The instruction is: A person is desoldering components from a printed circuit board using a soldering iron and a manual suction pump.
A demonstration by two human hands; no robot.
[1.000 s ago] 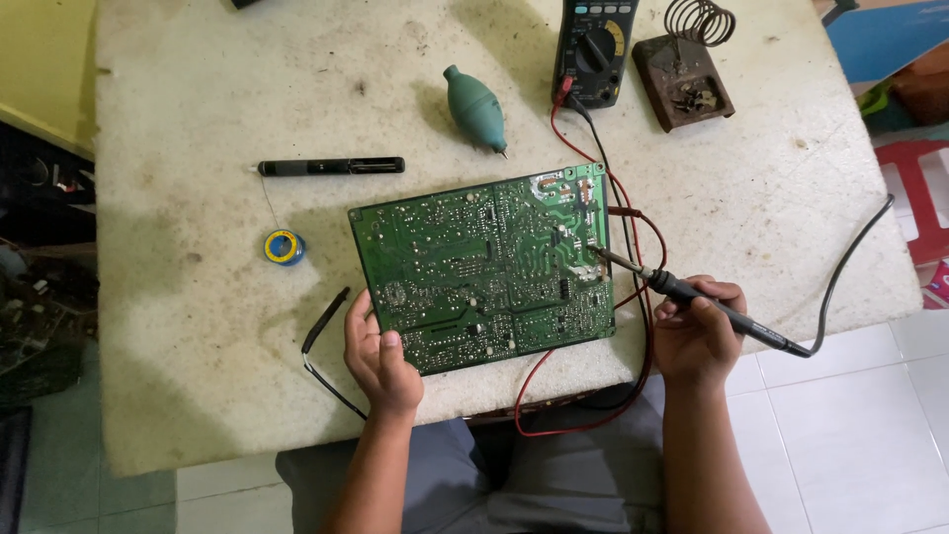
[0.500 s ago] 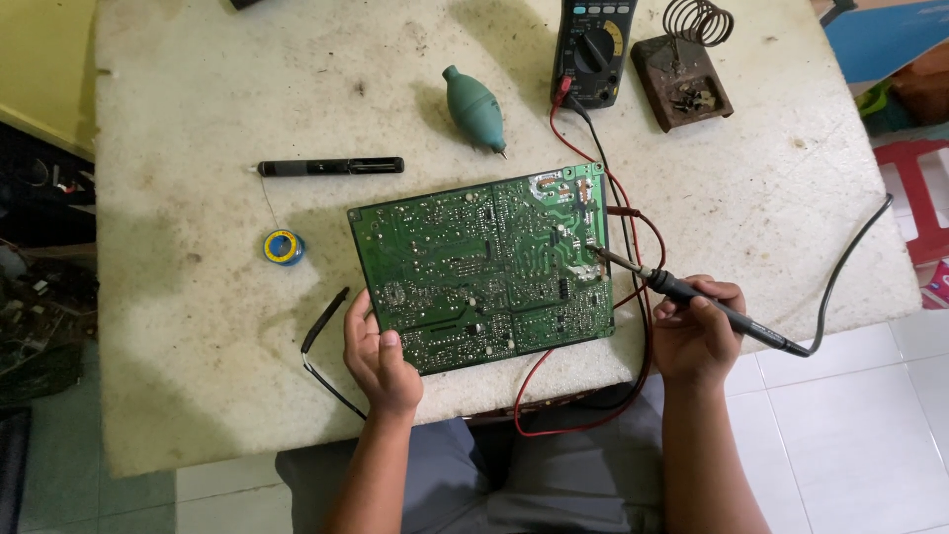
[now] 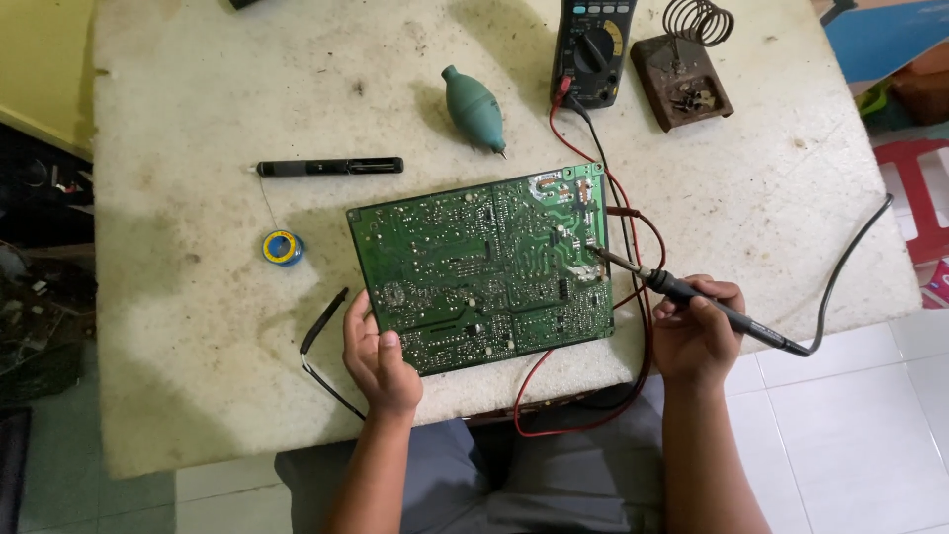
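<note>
A green circuit board (image 3: 474, 272) lies solder side up on the white table (image 3: 198, 99). My left hand (image 3: 376, 356) grips the board's near left corner, thumb on top. My right hand (image 3: 697, 331) holds a black soldering iron (image 3: 692, 297) like a pen. Its metal tip touches the board near the right edge. The iron's black cord (image 3: 850, 267) trails off to the right across the table edge.
A multimeter (image 3: 591, 44) with red and black leads stands at the back, next to a brown iron stand with a coil (image 3: 682, 74). A teal blower bulb (image 3: 473, 104), a black pen-shaped tool (image 3: 331, 167), a small solder spool (image 3: 282, 247) and tweezers (image 3: 321, 321) lie to the left.
</note>
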